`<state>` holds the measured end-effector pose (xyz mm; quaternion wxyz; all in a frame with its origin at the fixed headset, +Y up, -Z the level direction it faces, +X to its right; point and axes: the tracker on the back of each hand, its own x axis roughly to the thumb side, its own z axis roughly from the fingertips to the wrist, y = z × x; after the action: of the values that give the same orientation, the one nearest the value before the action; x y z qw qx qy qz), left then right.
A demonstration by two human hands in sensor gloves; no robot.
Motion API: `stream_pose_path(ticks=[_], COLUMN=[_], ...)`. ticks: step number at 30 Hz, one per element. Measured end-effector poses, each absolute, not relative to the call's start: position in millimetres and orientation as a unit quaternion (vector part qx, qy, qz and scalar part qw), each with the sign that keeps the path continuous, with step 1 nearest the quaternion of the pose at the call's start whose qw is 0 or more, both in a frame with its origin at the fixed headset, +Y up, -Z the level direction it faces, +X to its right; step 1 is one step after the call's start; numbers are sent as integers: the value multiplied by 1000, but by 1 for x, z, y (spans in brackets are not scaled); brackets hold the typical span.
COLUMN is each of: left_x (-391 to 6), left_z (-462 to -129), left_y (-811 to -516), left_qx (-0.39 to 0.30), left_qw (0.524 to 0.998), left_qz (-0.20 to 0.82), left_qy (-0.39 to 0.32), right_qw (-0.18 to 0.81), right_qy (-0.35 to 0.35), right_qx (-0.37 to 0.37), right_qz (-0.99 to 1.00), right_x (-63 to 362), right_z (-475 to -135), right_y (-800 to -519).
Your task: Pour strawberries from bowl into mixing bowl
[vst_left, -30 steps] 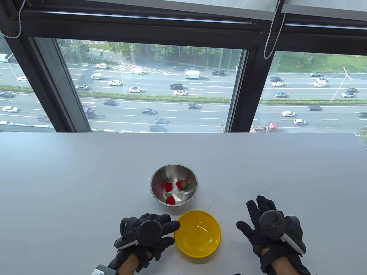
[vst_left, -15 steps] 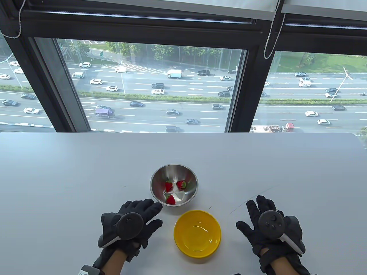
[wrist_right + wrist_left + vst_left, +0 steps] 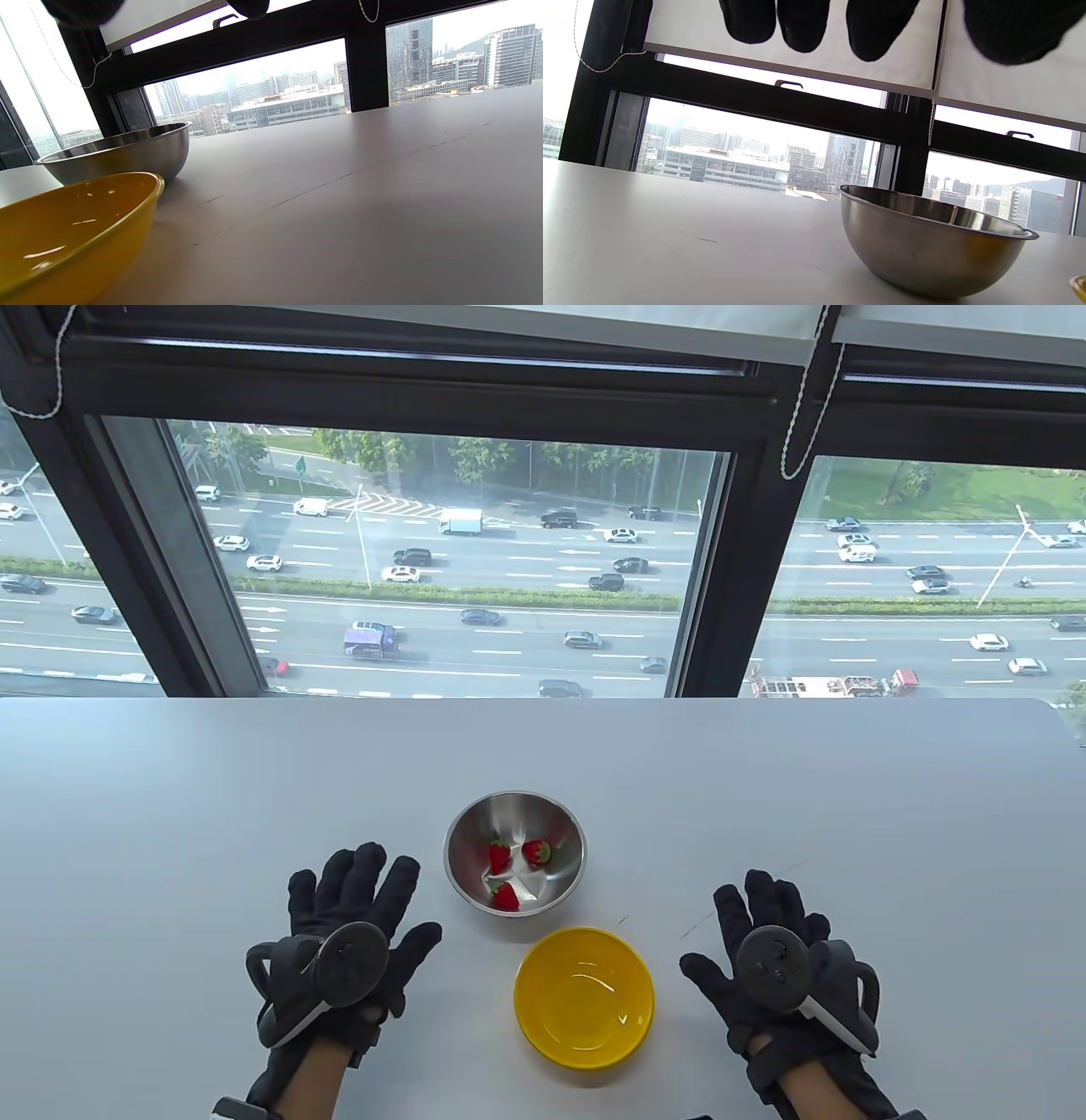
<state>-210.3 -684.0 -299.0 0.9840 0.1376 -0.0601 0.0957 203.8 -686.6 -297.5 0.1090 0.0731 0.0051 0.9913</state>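
White table (image 3: 254, 780) abutting a black-framed window (image 3: 730, 585); roller blind (image 3: 797, 63) lowered at the top, with beaded cords (image 3: 802, 415) hanging. Beyond the glass: multi-lane highway (image 3: 526, 619) (dense traffic), tree line (image 3: 475, 458), high-rise buildings (image 3: 500, 55).

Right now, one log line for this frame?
strawberries: three, in steel mixing bowl | yellow bowl: empty, upright | left hand: open, holding nothing | right hand: open, holding nothing | pour: done
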Motion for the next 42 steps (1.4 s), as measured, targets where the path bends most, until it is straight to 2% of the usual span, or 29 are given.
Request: stream_pose_path(ticks=[5, 10, 20, 31, 42], left_x=[-208, -206, -197, -180, -173], left_z=[-300, -303, -304, -305, -305], left_y=[-689, -696, -708, -725, -739], left_qx=[123, 59, 36, -5, -30], left_qw=[987, 991, 993, 991, 990], left_qz=[85, 102, 84, 71, 64], left_qy=[-54, -63, -75, -116, -126], right_qw=[111, 116, 129, 104, 93], right_qy=[-6, -9, 1, -18, -23], right_qx=[81, 91, 115, 143, 146], right_qz=[991, 989, 985, 984, 985], right_x=[187, 167, 135, 129, 137], right_z=[-301, -308, -312, -304, -299], right_y=[-673, -666, -672, -688, -694])
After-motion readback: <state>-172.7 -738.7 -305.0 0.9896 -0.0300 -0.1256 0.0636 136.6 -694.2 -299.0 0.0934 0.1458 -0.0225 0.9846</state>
